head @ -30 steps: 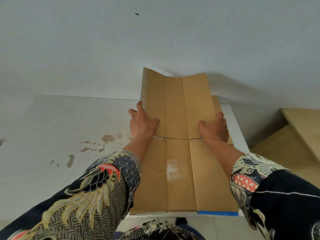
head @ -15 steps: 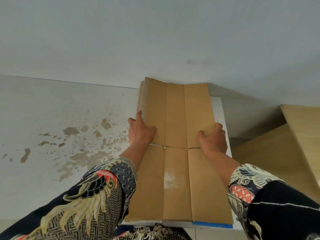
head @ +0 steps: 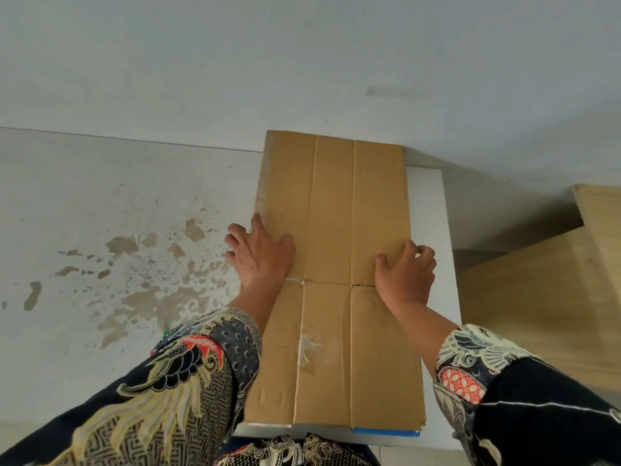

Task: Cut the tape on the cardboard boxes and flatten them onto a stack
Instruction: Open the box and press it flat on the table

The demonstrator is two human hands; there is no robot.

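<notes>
The flattened cardboard box is lying on top of the white table, its long axis running from the near edge straight away to the far edge by the wall; it's covering most of the tabletop, w/ a bare strip showing along the right edge only; under its near right corner a blue edge is peeking out, prob. another sheet in the stack, can't tell for sure.

Both hands are sitting at about mid-length, just beyond the cross crease, 1 on each long side; so the box is lying between them, w/ neither clearly nearer to it.

Left hand is lying palm-down at the box's left edge; thumb on the cardboard, the other fingers relaxed and spread, reaching past the edge toward the left; pressing, not grasping. Right hand is resting on the right panel w/ fingers bent and hooking toward the right edge; whether they're actually wrapping under the edge or just pressing, can't tell.

The far half is lying nearly flat, 3 panels side by side; judging by that, the flattening step is almost done; next move prob. needs a push down and a squaring-up along the long axis; slight risk of the sheet sliding off the near edge.
</notes>
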